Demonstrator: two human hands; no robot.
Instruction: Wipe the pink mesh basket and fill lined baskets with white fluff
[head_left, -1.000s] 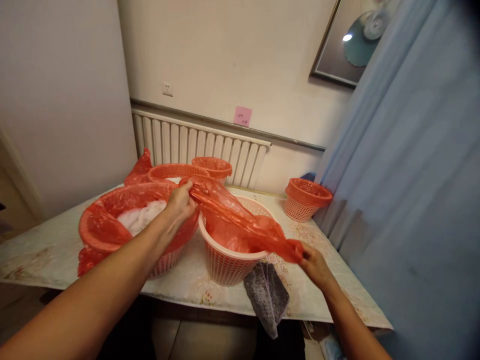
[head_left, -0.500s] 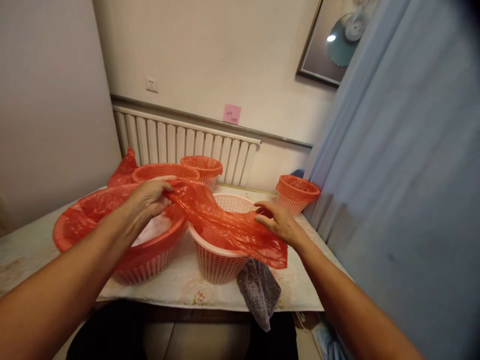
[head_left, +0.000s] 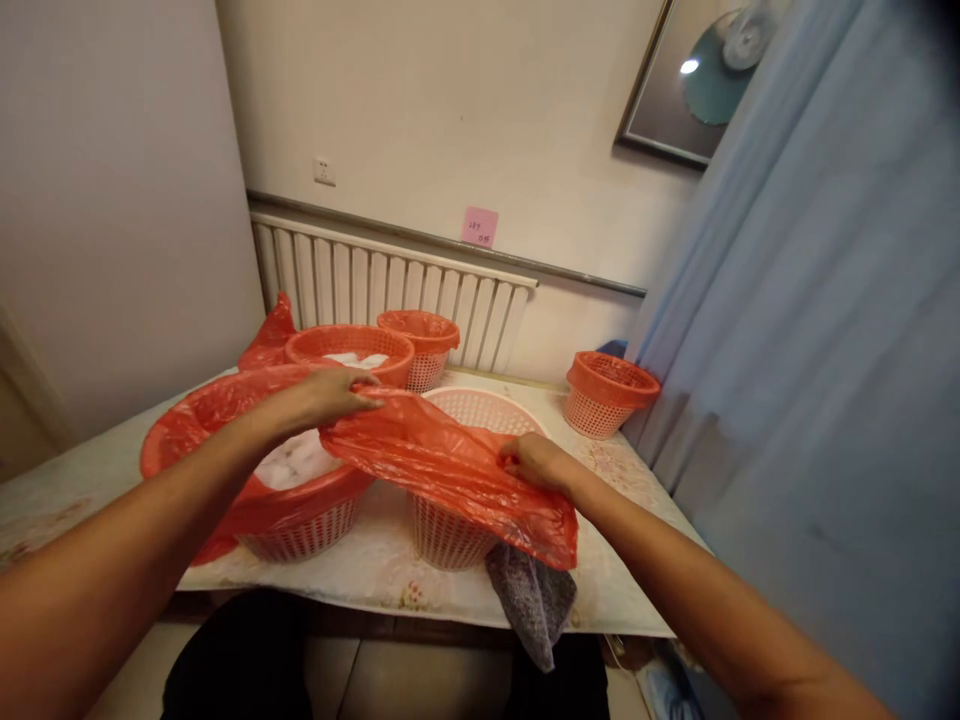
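Note:
A red plastic bag stretches between my two hands, over the front of a pale pink perforated basket. My left hand pinches the bag's upper left edge. On its right part, my right hand has its fingers closed on the plastic. To the left stands a large basket lined with a red bag, with white contents inside. A grey cloth hangs over the table edge below the bag.
Behind stand a red-lined basket holding something white and a smaller lined basket. Another lined basket is at the right, beside the blue curtain. A floral cloth covers the table; a radiator runs along the wall.
The bag has come down and forward over the pale basket's front rim. My right hand has gone from loosely curled to gripping the plastic. The view has shifted slightly left.

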